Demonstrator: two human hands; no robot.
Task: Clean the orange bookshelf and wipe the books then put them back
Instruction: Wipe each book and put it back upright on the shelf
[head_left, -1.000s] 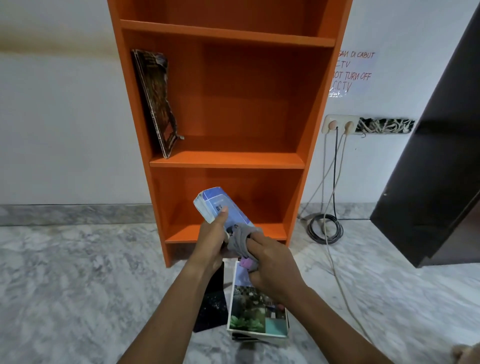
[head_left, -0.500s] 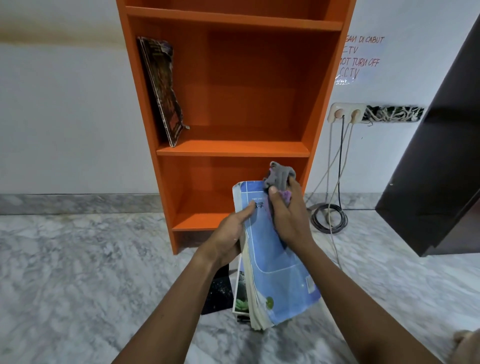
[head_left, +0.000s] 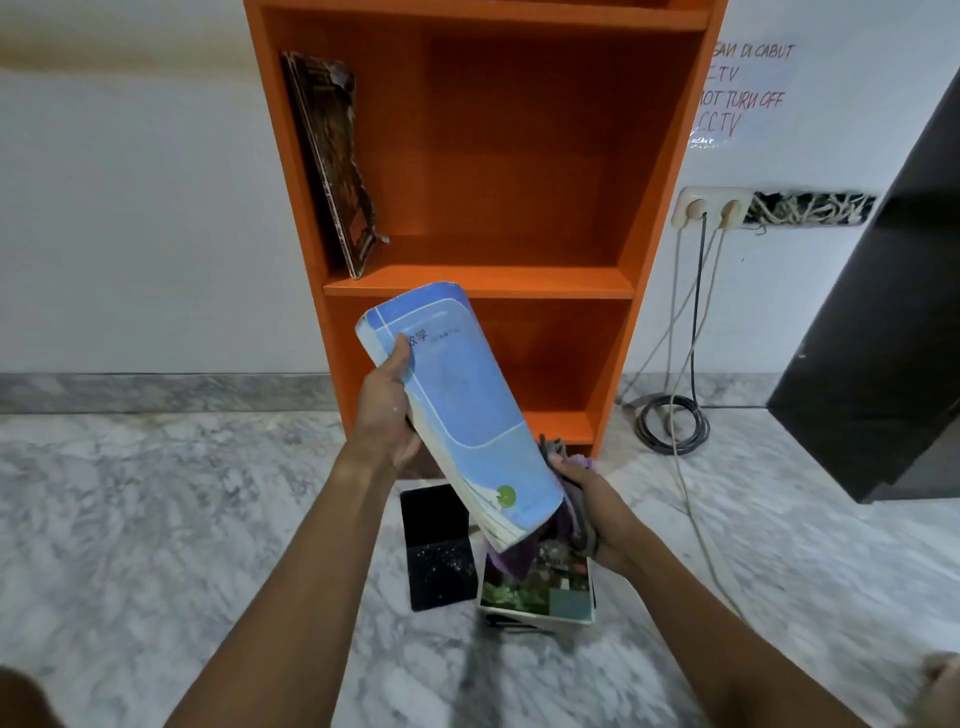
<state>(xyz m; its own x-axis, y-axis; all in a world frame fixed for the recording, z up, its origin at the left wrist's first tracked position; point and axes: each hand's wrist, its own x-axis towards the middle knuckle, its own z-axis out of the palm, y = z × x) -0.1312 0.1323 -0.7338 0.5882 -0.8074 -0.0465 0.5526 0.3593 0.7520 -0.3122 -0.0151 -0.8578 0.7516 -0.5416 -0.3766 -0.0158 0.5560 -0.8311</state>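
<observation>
Floor (head_left: 156, 519) of grey-white marble fills the lower view, and on it against the white wall stands the orange bookshelf (head_left: 670, 156), its middle and lower compartments open to the camera. A dark book (head_left: 337, 161) leans tilted against the left wall of the middle compartment, its foot on that shelf board. In front of the lower compartment a pale blue book (head_left: 457, 410) is held in the air, slanted from upper left to lower right, cover up. The left hand (head_left: 387, 415) grips its left edge, thumb pressed on the cover near the top corner. The right hand (head_left: 592, 509) is closed around a grey and purple cloth (head_left: 569, 512), which touches the blue book's lower right edge. Below them on the floor lie a black book (head_left: 439, 551) and, just beside it on the right, a book with a green picture cover (head_left: 540, 592). A coiled black cable (head_left: 672, 426) lies on the floor to the right of the bookshelf.
</observation>
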